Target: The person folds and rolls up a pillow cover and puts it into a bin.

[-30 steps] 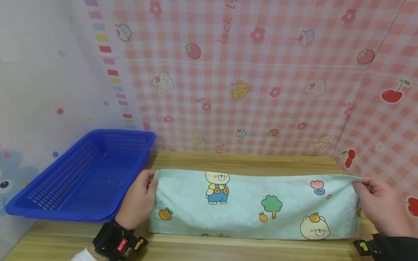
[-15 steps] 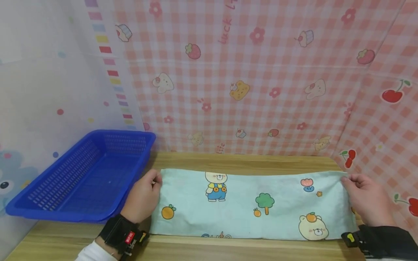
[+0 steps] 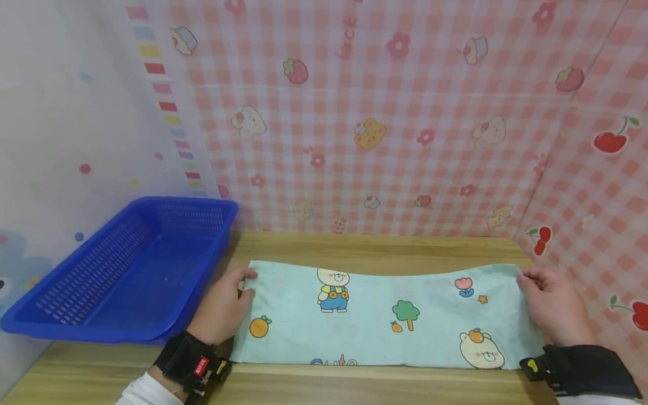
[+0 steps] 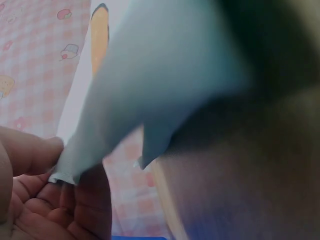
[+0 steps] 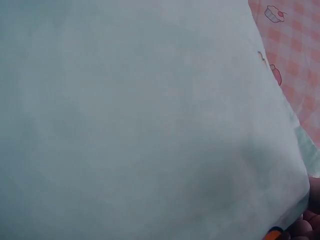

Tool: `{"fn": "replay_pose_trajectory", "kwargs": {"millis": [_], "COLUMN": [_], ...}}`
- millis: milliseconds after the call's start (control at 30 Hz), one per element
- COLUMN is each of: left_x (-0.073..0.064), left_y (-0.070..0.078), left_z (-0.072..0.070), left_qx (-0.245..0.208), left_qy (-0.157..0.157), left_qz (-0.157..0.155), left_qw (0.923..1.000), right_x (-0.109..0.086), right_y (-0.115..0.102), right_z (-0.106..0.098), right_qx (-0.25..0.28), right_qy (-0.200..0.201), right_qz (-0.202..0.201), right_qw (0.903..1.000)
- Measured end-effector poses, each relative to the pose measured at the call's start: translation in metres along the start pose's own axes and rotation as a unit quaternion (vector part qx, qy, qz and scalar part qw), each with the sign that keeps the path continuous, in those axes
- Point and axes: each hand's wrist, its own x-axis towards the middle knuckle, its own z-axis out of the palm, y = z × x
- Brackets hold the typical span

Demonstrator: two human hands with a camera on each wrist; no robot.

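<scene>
A pale mint cloth (image 3: 364, 320) printed with bears, a tree and oranges is stretched in a long folded strip between both hands. Its far edge is raised and sags in the middle, while the near edge lies along the wooden table. My left hand (image 3: 223, 306) pinches the far left corner; in the left wrist view the thumb (image 4: 35, 152) presses the cloth against the fingers. My right hand (image 3: 554, 304) pinches the far right corner. In the right wrist view the cloth fills most of the picture and hides much of that hand.
A blue plastic basket (image 3: 152, 281) with perforated sides stands at the left, close beside the left hand. Under the cloth is a wooden table (image 3: 374, 247). Pink checked fabric (image 3: 324, 112) covers the back and right walls, and a white printed sheet (image 3: 76, 129) the left.
My right hand has moved left with its corner, and the left hand slightly right, bringing the two closer together. The cloth's printed figures have shifted left, and the head view has tilted slightly.
</scene>
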Motion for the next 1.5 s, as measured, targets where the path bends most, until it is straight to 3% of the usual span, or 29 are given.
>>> {"fn": "replay_pose_trajectory", "kwargs": {"millis": [133,433,700,1233,1500], "left_x": [0.0,0.001,0.002,0.003,0.001], "left_y": [0.001,0.004,0.0,-0.004,-0.005], "left_z": [-0.002,-0.006,-0.006,-0.004,-0.004], "left_qx": [0.013,0.043,0.046,0.05,0.055], "left_qy": [-0.023,-0.049,-0.061,-0.082,-0.083], "left_qz": [-0.011,-0.017,-0.018,-0.031,-0.028], "left_qw": [0.9996,0.9977,0.997,0.9949,0.9946], "right_x": [0.0,0.001,0.003,0.003,0.004], "right_y": [-0.004,-0.003,-0.001,0.007,0.011], "right_z": [0.004,0.007,0.007,0.01,0.01], "right_qx": [0.019,0.022,0.014,0.015,-0.009], "right_qy": [-0.003,0.011,-0.009,-0.02,-0.033], "right_qz": [0.026,0.025,0.035,-0.01,-0.068], "right_qw": [0.9995,0.9994,0.9993,0.9996,0.9971]}}
